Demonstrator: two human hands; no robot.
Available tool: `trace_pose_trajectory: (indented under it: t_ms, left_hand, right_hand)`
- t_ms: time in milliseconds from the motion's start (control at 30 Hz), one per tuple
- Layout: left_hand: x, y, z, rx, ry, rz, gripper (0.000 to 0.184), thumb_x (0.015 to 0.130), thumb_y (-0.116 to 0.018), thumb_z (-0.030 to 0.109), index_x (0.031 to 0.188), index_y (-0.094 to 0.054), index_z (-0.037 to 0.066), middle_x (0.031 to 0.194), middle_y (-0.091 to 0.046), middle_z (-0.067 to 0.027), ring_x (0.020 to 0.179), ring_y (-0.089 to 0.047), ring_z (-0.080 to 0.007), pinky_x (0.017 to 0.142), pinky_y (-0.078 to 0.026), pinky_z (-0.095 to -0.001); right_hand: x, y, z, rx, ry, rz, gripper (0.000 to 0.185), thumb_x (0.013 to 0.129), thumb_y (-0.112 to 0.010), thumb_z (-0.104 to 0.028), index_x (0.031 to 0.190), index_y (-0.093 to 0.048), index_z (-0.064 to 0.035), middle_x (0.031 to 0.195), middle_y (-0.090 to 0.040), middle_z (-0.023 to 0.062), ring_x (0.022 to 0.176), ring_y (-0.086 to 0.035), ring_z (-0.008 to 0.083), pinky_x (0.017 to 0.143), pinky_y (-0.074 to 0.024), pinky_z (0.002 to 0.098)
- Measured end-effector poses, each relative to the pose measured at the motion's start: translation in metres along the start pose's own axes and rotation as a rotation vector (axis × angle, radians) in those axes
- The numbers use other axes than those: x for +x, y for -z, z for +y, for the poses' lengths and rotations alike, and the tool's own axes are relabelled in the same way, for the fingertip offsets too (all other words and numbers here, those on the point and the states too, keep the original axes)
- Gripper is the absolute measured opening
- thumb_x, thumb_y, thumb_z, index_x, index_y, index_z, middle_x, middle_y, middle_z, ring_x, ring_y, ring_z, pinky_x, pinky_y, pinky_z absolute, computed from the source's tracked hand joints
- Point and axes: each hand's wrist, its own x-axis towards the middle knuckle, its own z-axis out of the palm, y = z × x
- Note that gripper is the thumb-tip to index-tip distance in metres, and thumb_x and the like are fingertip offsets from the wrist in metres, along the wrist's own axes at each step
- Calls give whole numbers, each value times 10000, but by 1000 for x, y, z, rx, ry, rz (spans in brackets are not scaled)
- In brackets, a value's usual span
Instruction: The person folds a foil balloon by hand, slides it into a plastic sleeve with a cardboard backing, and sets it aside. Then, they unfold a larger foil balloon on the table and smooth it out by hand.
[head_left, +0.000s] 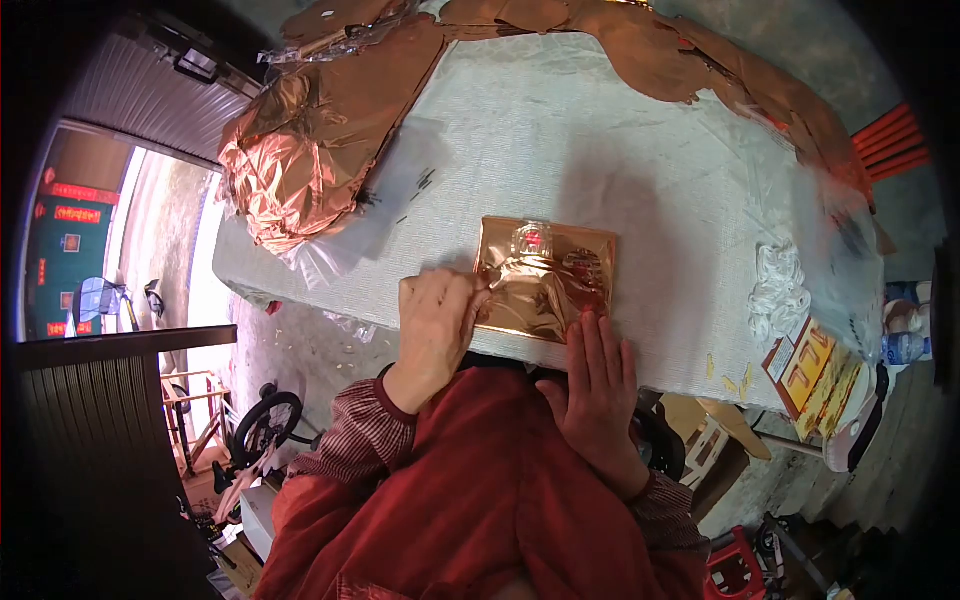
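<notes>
Packet [545, 290], gold and shiny, lies flat on the pale table cover [520, 120], directly within reach of both hands. The left hand [435, 325] is curled nearly closed, its thumb and fingers pinching the packet's left edge. The right hand [600, 370] is open and flat, gripping nothing, its fingertips resting on the near edge to the right of that pinch. So far the foil forms a tidy rectangle; creases across its face are not smoothed out, and the pinched edge is not yet released. Glare hides the seams, so it may or may not be closed. Beyond the pinch, to the left, sits a heap of coppery foil [300, 160]; well to its right are white loops [778, 290] and a printed card [815, 380].
</notes>
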Motion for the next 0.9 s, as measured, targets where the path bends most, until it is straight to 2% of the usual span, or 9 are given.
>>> trace_pose_trajectory:
  t_ms: [67,167,333,400,433,500,533,733,900]
  left_hand:
    - [0,0,-7,-51,-217,-25,168,766,-654,68,919,-609,17,888,-579,-88,734,-533,-250,692,-405,-363]
    - [5,0,-10,-244,-328,-75,257,741,-624,30,995,-631,-5,966,-600,-105,796,-561,-258,715,-472,-361]
    - [-7,6,-9,-217,-348,-135,323,774,-607,27,1093,-628,-21,1093,-616,-124,949,-604,-266,804,-521,-341]
    - [-17,4,0,-186,-296,-151,414,796,-654,143,1181,-603,0,1236,-576,-140,1135,-564,-299,957,-472,-393]
    - [-20,7,7,-189,-294,-153,414,796,-654,143,1181,-603,0,1236,-576,-140,1135,-564,-299,957,-472,-393]
    - [-25,15,21,-66,-236,-297,597,762,-713,327,1280,-560,72,1382,-472,-157,1302,-432,-333,1071,-357,-467]
    - [-28,13,22,-30,-279,-332,765,698,-712,511,1345,-514,154,1453,-383,-165,1367,-326,-370,1108,-278,-501]
    - [-32,2,24,2,-266,-328,784,714,-636,596,1378,-486,207,1473,-357,-163,1375,-294,-407,1099,-283,-519]
    - [-35,2,18,0,-256,-315,766,734,-652,556,1378,-483,176,1479,-349,-165,1380,-303,-377,1099,-276,-524]
  right_hand:
    - [1,2,0,3,0,-3,667,953,-416,-500,1363,-417,28,1454,-387,186,1355,-359,328,1083,-267,489]
    - [1,2,0,5,4,-4,668,952,-420,-499,1368,-412,24,1453,-389,186,1349,-367,332,1079,-273,491]
    - [1,0,-1,12,-10,11,672,951,-422,-499,1375,-403,22,1453,-389,185,1346,-373,337,1076,-277,494]
    - [1,1,-2,22,-17,7,671,951,-423,-497,1376,-401,22,1453,-390,185,1345,-374,337,1074,-278,497]
    - [2,3,-2,18,-21,11,655,959,-409,-492,1375,-412,14,1446,-401,182,1343,-384,321,1081,-278,490]
    - [2,3,-2,16,-21,11,640,968,-395,-488,1373,-424,7,1439,-413,180,1340,-393,305,1087,-277,483]
    - [2,2,-1,29,-17,4,646,960,-417,-478,1376,-410,16,1444,-401,188,1340,-385,328,1075,-283,497]
    - [3,3,-1,45,-16,-18,643,951,-447,-455,1377,-399,25,1446,-392,199,1334,-381,357,1059,-292,518]
    - [1,2,-1,44,-29,-26,632,956,-439,-453,1376,-403,18,1446,-394,192,1335,-380,354,1060,-287,520]
